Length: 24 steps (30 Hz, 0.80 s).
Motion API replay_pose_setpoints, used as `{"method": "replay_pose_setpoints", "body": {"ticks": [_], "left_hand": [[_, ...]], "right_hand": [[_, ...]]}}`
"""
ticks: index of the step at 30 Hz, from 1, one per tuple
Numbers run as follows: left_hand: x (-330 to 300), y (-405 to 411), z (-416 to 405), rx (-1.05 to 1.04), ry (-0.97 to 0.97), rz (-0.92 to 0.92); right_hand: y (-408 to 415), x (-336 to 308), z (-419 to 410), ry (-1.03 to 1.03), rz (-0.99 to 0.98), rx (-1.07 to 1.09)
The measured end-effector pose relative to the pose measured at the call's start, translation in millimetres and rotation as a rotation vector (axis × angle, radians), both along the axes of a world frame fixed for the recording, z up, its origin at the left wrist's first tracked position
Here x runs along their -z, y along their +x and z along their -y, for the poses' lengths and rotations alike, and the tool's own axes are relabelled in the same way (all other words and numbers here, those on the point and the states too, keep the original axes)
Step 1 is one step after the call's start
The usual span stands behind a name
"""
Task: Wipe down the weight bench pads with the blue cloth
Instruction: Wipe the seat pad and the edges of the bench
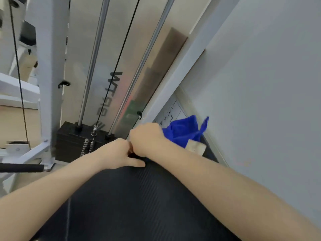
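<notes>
A black ribbed bench pad (132, 202) fills the lower middle of the view. My left hand (119, 153) rests on the pad's far end, fingers curled over its edge and thumb lying flat. My right hand (147, 138) is a closed fist right beside it, gripping the blue cloth (184, 131), which bunches out to the right of the fist above the pad's far right corner. The two hands touch each other. What the fingers hold at the pad's edge is hidden.
A black weight stack (76, 141) with two chrome guide rods and a cable stands just beyond the pad. A white machine frame (50, 66) rises at left, with a black foam handle (20, 167) low left. A grey wall (260, 84) runs close along the right.
</notes>
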<state>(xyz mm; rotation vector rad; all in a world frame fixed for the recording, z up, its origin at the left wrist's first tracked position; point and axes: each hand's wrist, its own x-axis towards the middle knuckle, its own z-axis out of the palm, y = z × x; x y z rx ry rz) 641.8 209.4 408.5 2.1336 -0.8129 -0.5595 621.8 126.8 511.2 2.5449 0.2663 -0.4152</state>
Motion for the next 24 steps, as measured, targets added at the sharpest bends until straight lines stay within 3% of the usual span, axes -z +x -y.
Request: {"method": "replay_pose_setpoints", "body": {"ticks": [3,6,11,19,24], "left_hand": [[20.5,-0.8,-25.6,0.013,0.142,0.041],[33.7,-4.6,-35.0,0.030,0.123,0.056],[37.3,-7.3,-33.6,0.014,0.152,0.142],[49.4,-21.5,-35.0,-0.137,0.198,0.281],[62.1,-32.7,-47.1,-0.127,0.220,0.281]], "right_hand": [[-9.0,31.7,-14.8,-0.062,0.026,-0.089],[-6.1,19.7,0.7,-0.057,0.092,-0.125],[0.1,-29.3,36.3,-0.090,0.311,0.058],[-15.4,38.7,-9.1,-0.102,0.286,0.029],[-29.7,53.1,-12.7,-0.067,0.244,-0.147]]}}
